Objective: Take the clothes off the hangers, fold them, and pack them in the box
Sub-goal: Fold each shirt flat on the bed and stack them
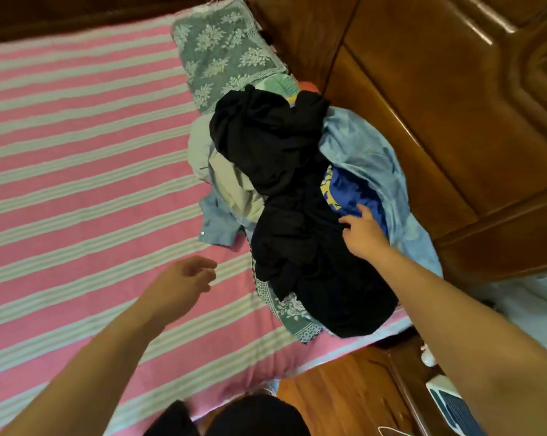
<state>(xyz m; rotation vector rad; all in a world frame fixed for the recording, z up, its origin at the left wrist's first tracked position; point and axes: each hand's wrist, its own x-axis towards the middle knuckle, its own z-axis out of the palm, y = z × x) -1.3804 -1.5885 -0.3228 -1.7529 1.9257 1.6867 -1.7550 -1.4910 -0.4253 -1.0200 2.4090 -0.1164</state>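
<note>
A heap of clothes lies on the right side of the pink striped bed [77,158]. On top are black garments [284,190]; under them show a blue and yellow garment [344,191], a light blue cloth [366,152], a beige piece [231,184] and a pale blue shirt [218,221]. My right hand [363,234] rests on the heap where the black garment meets the blue one, its fingertips touching the fabric. My left hand [184,281] hovers over the bedsheet left of the heap, fingers loosely curled, holding nothing. No hangers or box are visible.
A green floral pillow [225,48] lies at the head of the bed, and another green patterned cloth [294,313] peeks from under the heap. A wooden headboard [438,105] rises on the right. A white device [451,404] sits at the lower right.
</note>
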